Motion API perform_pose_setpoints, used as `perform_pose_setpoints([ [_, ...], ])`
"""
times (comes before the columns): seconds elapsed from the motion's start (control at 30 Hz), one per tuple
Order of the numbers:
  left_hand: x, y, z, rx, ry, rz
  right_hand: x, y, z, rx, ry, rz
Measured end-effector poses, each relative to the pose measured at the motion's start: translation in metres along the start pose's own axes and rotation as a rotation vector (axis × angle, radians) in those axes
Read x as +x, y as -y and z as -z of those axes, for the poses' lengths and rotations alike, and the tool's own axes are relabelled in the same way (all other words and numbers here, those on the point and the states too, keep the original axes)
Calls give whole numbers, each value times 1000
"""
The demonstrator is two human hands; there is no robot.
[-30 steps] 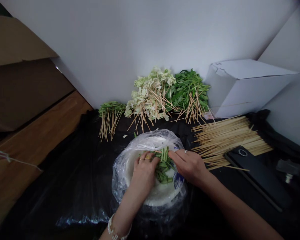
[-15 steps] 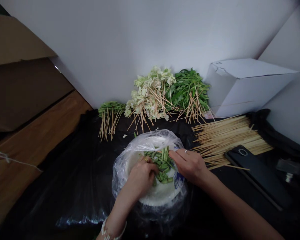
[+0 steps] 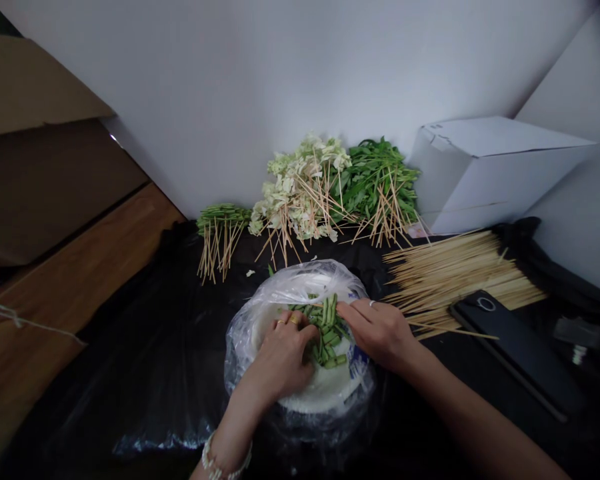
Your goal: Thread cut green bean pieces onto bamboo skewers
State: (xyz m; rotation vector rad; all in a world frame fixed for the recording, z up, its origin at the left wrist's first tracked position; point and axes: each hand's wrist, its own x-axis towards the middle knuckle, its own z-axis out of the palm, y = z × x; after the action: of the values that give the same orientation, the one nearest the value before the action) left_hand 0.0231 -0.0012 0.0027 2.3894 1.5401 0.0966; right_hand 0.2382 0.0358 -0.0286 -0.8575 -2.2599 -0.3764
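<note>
A plastic-lined bowl [image 3: 325, 397] stands on the black sheet, with cut green bean pieces [image 3: 331, 339] inside. My right hand [image 3: 380, 331] is closed at the bowl's right side, pinching a thin skewer that carries several bean pieces [image 3: 329, 310]. Over the left part of the bowl, my left hand [image 3: 286, 347] reaches down among the loose pieces, its fingers curled. Its fingertips are partly hidden, so whether it grips a piece is unclear.
Behind the bowl lie skewered beans [image 3: 223, 215], skewered pale leaves [image 3: 300, 180] and skewered green leaves [image 3: 380, 173]. Bare skewers [image 3: 455, 273] and a phone [image 3: 510, 350] lie right. A white box [image 3: 500, 173] stands back right, a cardboard box [image 3: 50, 180] left.
My left hand has shifted slightly within the bowl, and its fingers are spread a little differently over the pieces. My right hand and the skewer have barely moved.
</note>
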Motion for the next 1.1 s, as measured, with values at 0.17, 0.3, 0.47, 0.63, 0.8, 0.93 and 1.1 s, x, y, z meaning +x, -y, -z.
perform_pose_setpoints([
  [0.17,1,-2,1,-8,-3,-23,-2,0,-1,9,6,1],
  [0.3,3,-6,-1,-15,-13,-38,-1,1,-1,-1,6,-3],
  [0.47,5,-7,-5,-4,-39,-35,0,1,0,-10,0,-1],
  [0.63,6,-2,-8,-10,-57,-62,0,1,0,-11,-3,-1],
  [0.8,8,-1,-6,-112,-180,-94,3,1,2,2,-11,-11],
  [0.93,6,-2,-4,-300,-266,-24,4,2,4,12,-33,-26],
  [1.1,4,-4,-8,-598,-303,112,3,1,5,14,-60,-40],
])
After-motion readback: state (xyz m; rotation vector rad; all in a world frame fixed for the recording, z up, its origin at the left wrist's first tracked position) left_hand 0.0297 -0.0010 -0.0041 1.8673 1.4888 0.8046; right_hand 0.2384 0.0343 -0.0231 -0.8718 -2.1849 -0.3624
